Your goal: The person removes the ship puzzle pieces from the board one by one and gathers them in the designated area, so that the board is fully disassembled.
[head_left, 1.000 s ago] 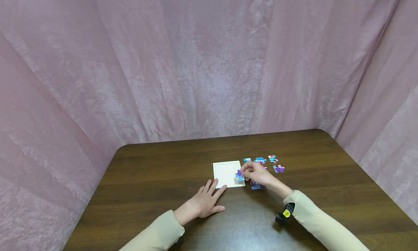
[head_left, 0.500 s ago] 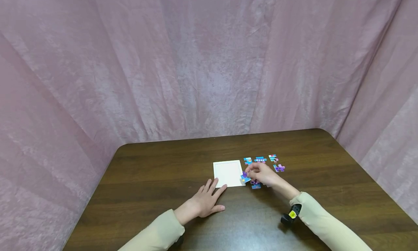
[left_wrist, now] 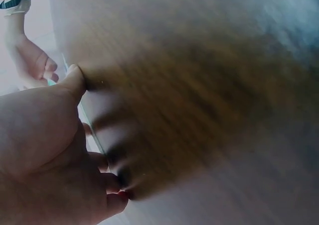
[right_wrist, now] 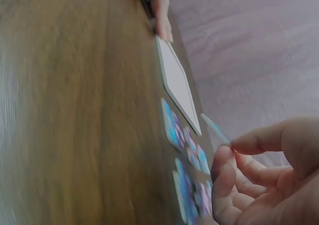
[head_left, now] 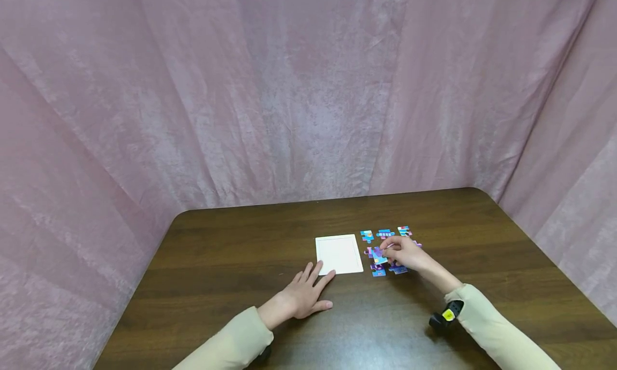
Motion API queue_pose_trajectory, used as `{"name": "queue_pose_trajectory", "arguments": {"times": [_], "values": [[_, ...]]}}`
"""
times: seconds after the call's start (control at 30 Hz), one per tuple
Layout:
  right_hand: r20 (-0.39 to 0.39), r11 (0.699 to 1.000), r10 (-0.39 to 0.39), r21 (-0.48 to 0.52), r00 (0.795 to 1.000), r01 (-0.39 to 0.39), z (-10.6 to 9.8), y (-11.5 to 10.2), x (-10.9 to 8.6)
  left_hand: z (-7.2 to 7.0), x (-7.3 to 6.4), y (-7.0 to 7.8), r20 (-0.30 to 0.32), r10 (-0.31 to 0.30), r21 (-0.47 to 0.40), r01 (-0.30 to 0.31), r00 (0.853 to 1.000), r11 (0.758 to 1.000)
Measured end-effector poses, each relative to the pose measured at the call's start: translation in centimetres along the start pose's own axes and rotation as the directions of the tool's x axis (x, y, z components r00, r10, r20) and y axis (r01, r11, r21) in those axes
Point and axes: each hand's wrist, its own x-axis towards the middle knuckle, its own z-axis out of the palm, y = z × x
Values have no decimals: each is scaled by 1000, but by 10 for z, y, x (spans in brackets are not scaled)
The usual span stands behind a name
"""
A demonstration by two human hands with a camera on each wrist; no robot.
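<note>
My right hand [head_left: 406, 252] pinches a blue and purple jigsaw piece [head_left: 380, 258] between thumb and fingertips, above several loose pieces. In the right wrist view the held piece [right_wrist: 214, 128] is seen nearly edge-on, raised off the table. My left hand [head_left: 302, 297] lies with fingers spread, its fingertips at the lower left edge of a white square puzzle tray [head_left: 339, 254]. No pieces show in the tray. To its right lie the loose jigsaw pieces [head_left: 385, 234], coloured blue, purple and pink; some are partly hidden under the right hand.
The brown wooden table [head_left: 231, 263] extends around the tray and pieces. Behind and beside it hang pink curtains [head_left: 308, 102]. A black wrist camera [head_left: 443, 317] sits at the right sleeve.
My right hand has moved right with the pinched jigsaw piece, from over the tray's right edge to over the loose pieces. My left hand has stayed in place.
</note>
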Motion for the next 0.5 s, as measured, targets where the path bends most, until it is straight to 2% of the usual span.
{"name": "queue_pose_trajectory", "arguments": {"times": [0.3, 0.5], "values": [[40, 996, 15, -87, 999, -11, -25, 6, -11, 1, 1, -1, 1, 0, -14, 0, 1000, 1000], [93, 995, 11, -101, 996, -1, -35, 12, -15, 0, 0, -1, 4, -2, -27, 2, 1000, 1000]]}}
